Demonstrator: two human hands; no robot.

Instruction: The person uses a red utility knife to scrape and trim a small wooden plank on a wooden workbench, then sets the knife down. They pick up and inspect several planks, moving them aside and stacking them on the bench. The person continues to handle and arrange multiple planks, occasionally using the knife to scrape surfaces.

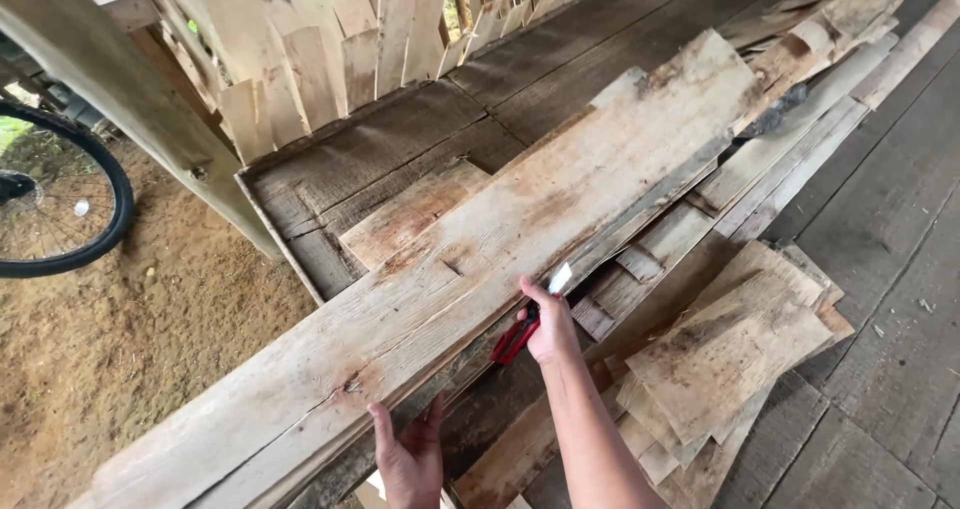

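Fingers (398, 439) of left hand (410, 459) spread against long rough pale wooden plank (480, 259); right hand (550, 329) clasped red-handled cutter (515, 337); probably heavy, stiff, splintery; best gripped along edge.

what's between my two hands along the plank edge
In the head view, only the near edge of the long plank and the dark gap beneath it lie between the left hand and the right hand, which grips a red-handled tool.
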